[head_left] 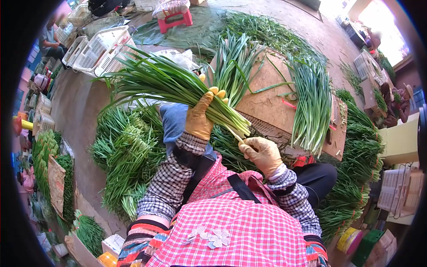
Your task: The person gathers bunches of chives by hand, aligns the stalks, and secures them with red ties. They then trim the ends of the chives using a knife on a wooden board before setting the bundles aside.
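My left hand, in a yellow glove, is wrapped around a thick bunch of garlic chives. Their green leaves fan out to the upper left, and the pale stem ends point to the lower right. At those ends my right hand, in a paler glove, pinches one whitish stalk that sticks out past the others. Just beyond, a wooden board bears a neat row of chives on its right side and a looser bundle on its left.
Chive heaps lie left, right and behind the board. White plastic crates and a pink stool stand at the back left. A seated person is at the far right, another at the far left.
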Available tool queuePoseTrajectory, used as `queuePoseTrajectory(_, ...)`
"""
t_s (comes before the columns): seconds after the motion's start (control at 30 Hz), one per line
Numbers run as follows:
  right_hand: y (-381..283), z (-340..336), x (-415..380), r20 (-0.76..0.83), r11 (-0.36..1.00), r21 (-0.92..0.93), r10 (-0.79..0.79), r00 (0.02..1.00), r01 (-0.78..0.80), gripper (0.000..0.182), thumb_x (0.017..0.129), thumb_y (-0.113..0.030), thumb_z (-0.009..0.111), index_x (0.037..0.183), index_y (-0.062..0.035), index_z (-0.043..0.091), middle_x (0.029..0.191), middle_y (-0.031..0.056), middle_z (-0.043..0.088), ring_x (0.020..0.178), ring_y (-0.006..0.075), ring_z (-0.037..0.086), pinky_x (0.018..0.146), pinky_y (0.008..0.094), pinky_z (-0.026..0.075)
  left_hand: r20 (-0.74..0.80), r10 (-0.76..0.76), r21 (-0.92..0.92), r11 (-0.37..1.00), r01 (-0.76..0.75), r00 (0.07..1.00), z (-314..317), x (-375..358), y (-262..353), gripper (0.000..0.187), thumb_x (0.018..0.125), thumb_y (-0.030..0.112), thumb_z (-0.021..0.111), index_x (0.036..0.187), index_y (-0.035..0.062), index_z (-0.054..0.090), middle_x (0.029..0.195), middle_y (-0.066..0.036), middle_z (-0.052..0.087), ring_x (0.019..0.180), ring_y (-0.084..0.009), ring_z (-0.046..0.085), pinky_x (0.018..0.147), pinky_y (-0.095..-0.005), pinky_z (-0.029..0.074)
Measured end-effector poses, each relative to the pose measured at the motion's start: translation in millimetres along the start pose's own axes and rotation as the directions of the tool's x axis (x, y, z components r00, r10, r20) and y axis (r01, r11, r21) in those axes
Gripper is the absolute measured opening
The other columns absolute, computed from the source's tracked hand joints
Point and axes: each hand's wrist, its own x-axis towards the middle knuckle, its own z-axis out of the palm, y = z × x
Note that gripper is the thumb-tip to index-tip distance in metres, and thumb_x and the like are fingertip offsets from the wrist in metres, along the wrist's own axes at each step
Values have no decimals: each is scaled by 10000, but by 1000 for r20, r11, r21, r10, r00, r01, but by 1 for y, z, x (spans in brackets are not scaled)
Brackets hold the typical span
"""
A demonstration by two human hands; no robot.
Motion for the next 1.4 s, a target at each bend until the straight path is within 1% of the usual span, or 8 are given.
queuePoseTrajectory(0.37,2,-10,-4,-122,957,-255,-171,978,136,238,749,-311,732,720,-82,674,654,116,594,636,290,610,584,395,471,-173,-146,-6,989,148,974,-22,2,-18,545,838,76,687,1329,121,454,997,-89,642,906,-258,656,814,-445,560)
queuePoseTrajectory(0.5,-6,-13,-10,-349,888,-372,-404,846,270,542,681,-331,792,1117,-61,617,981,89,647,912,270,607,786,398,463,-162,-28,71,997,40,986,-6,-3,-18,571,834,47,684,1345,131,444,963,-84,639,859,-242,663,727,-407,580)
queuePoseTrajectory(0.57,-15,-13,-1,-203,833,-428,-466,861,350,959,645,-358,815,1414,-51,332,1393,180,433,1261,340,436,1037,413,352,-177,-42,88,994,58,983,2,-5,-23,570,829,15,680,1339,134,456,965,-84,641,824,-237,671,714,-373,579)
queuePoseTrajectory(0.63,-13,-5,5,-160,863,-335,-448,880,379,1057,615,-334,838,1445,-40,254,1427,191,388,1320,358,372,1079,413,313,-142,-55,97,993,69,988,1,-4,-37,576,818,10,691,1332,132,463,969,-88,646,813,-238,673,704,-373,578)
queuePoseTrajectory(0.77,-12,10,9,-91,967,252,-25,996,48,1051,650,-110,820,1477,-69,172,1430,184,388,1289,275,437,1043,353,376,-199,-186,45,979,199,962,23,-11,-49,472,799,29,719,1229,82,531,954,-97,660,791,-243,673,669,-379,577)
queuePoseTrajectory(0.93,3,-3,10,196,814,484,256,947,-321,492,755,-47,568,1241,-64,501,828,47,665,604,84,559,539,215,444,46,-327,157,936,316,944,22,-11,-54,384,821,231,736,1131,54,595,1028,-65,652,971,-196,618,812,-392,518)
queuePoseTrajectory(1.23,22,-18,-1,592,487,661,130,796,-571,199,839,-216,638,837,-17,621,699,41,602,516,85,481,451,218,361,625,-483,-114,722,683,614,-19,-6,-85,785,800,438,707,1424,157,324,1467,-162,346,1336,-380,340,1070,-523,332)
queuePoseTrajectory(1.4,23,-23,-10,579,443,726,17,815,-526,404,852,-195,666,1176,9,536,852,107,676,635,105,577,556,217,442,414,-550,-26,789,613,725,13,-11,-70,682,862,177,671,1436,116,309,1013,-81,658,956,-260,637,867,-441,520)
